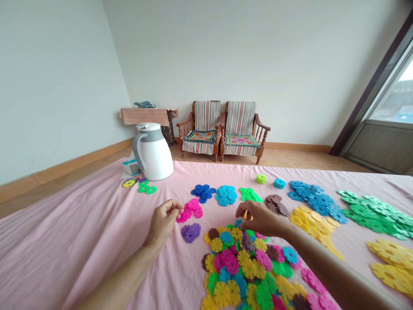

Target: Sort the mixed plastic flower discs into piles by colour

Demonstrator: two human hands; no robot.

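Observation:
My left hand [165, 218] is closed in a pinch at the left edge of a small pile of pink snowflake discs [193, 209]; whatever its fingertips hold is hidden. Below that pile lie purple discs [191, 232]. My right hand [260, 217] hangs over the far edge of a large mixed heap of discs [248, 265], fingers curled around a yellow snowflake disc [247, 215], partly hidden by the fingers. Beyond the hands are piles of dark blue discs [203, 193], light blue discs [226, 195], green discs [251, 194] and brown discs [276, 205].
A white and grey jug [158, 155] stands at the back left of the pink cloth [97, 232], with a few discs [146, 187] before it. Larger blue [318, 199], yellow [314, 224] and green piles [377, 213] spread rightward. Two wooden chairs [241, 125] stand by the wall.

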